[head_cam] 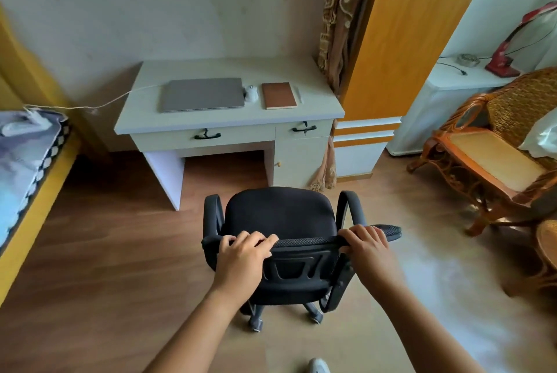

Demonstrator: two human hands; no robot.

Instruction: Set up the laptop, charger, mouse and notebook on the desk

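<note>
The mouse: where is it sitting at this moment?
In the head view the white mouse sits on the desk, in the gap between the closed laptop on its left and the brown notebook on its right.

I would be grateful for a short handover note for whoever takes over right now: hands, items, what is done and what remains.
Left hand and right hand both grip the top of the black office chair backrest; the chair stands apart from the desk.
On the desk: laptop, lid closed; its cable runs left to the power strip on the bed; mouse beside the laptop; notebook, closed, right of the mouse.
Done: all items appear placed.
Left: probably bring the chair to the desk.
</note>
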